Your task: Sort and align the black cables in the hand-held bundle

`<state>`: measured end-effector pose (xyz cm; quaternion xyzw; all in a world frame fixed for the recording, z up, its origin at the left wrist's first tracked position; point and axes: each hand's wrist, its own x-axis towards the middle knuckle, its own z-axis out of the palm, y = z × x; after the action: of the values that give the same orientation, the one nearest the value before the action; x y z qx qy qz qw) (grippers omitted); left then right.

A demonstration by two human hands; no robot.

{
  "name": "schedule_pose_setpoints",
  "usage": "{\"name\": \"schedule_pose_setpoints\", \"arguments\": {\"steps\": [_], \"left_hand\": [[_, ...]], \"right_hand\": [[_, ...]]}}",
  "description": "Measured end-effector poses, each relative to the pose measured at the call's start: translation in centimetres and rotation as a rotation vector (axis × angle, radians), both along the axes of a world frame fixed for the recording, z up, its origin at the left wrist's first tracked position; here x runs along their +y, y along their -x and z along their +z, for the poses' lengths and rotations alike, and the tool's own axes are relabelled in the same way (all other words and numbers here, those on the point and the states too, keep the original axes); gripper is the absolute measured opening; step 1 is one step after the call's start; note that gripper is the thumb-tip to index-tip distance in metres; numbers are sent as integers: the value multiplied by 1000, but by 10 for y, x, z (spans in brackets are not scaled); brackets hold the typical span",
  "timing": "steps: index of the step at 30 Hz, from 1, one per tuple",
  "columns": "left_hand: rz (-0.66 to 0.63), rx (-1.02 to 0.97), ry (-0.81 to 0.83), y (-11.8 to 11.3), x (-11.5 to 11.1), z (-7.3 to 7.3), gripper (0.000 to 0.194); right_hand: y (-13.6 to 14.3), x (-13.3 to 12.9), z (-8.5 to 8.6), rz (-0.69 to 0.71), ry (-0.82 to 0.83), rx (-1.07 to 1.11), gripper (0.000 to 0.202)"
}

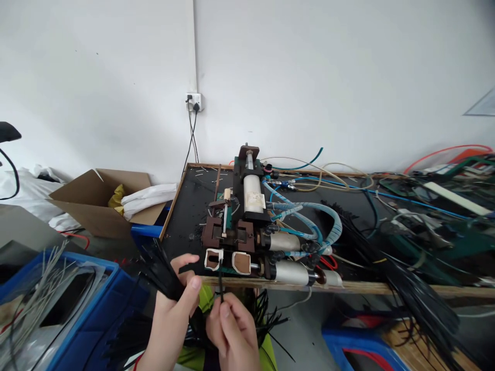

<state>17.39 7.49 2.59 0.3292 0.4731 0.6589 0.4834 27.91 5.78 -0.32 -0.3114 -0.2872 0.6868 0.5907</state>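
Note:
My left hand (174,304) is closed around a bundle of black cables (162,273), whose ends fan out above the fist at the left. Between the thumb and fingers of my right hand (234,327) is one thin black cable (220,284). Its upper end points up to the left one of two white-rimmed brown jaws (212,259) on the front of a pneumatic machine (253,193). Whether the cable tip touches the jaw, I cannot tell. More black cables (266,324) hang below the bench edge, over something yellow-green.
The machine stands on a black bench with a wooden edge (367,286), with blue air hoses (328,216) running right. Another bundle of black cables (413,293) hangs over the front edge. Blue crates (93,304) sit at lower left and right, and a cardboard box (93,206) stands left.

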Motion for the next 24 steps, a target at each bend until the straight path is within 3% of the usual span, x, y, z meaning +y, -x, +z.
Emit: {"name": "schedule_pose_setpoints", "arguments": {"steps": [3,7,16,24], "left_hand": [[-31,-201,-95,-2,2,4,30],[-89,-330,-112,-3,4,6,24],[1,-211,-112,-6,0,0,21],[-13,-211,-89,-7,0,-1,23]], "right_hand": [[-2,10,4,-7,88,303,35],[-2,18,11,54,198,453,27],[2,24,8,34,225,454,28],[2,26,10,63,246,466,28]]}}
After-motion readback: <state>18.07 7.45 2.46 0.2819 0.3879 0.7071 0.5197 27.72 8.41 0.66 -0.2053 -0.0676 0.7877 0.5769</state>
